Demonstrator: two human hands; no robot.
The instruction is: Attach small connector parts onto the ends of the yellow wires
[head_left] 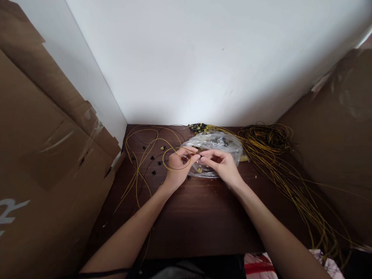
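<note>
My left hand [179, 166] is closed in a pinch on a thin wire, which loops around its fingers. Close against it, my right hand [221, 164] pinches a small black piece [201, 156] at the wire's end, between the fingertips of both hands. Beneath and behind the hands lies a clear plastic bag [232, 143] with small dark and yellow pieces inside. Loose yellow and black wires [138, 170] curl over the table left of my left hand. Fine detail of the black piece is too small to tell.
Small black pieces [153, 172] are scattered on the dark brown table [202, 221]. A long bundle of yellow wires [277, 178] runs down the right side, with a coil [266, 138] behind. Cardboard [51, 153] stands at both sides; a white wall [201, 64] rises behind.
</note>
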